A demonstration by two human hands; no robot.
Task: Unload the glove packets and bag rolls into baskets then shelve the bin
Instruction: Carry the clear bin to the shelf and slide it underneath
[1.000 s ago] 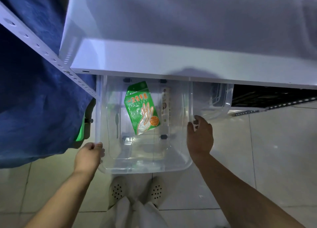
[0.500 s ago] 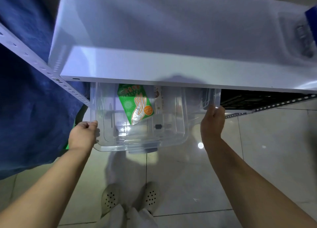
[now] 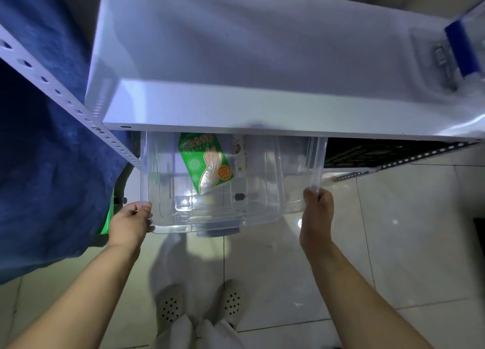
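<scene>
A clear plastic bin (image 3: 265,207) sticks out from under the white shelf board (image 3: 236,118), its far part hidden beneath it. My left hand (image 3: 130,221) grips the bin's near left corner. My right hand (image 3: 316,209) is closed on the bin's right rim. Inside lies a green glove packet (image 3: 206,162) with a hand drawn on it, its top hidden by the shelf. A narrow pale packet (image 3: 239,152) lies just right of it.
Blue cloth (image 3: 47,152) hangs at the left over a perforated white upright (image 3: 65,99). A dark crate (image 3: 367,152) sits under the shelf at right. A clear box with a blue latch (image 3: 462,47) stands on the shelf. My feet (image 3: 199,304) stand on pale tiles.
The bin has slid further under the shelf. My right hand moved from the inner wall to the right rim; my left hand stayed on the left corner.
</scene>
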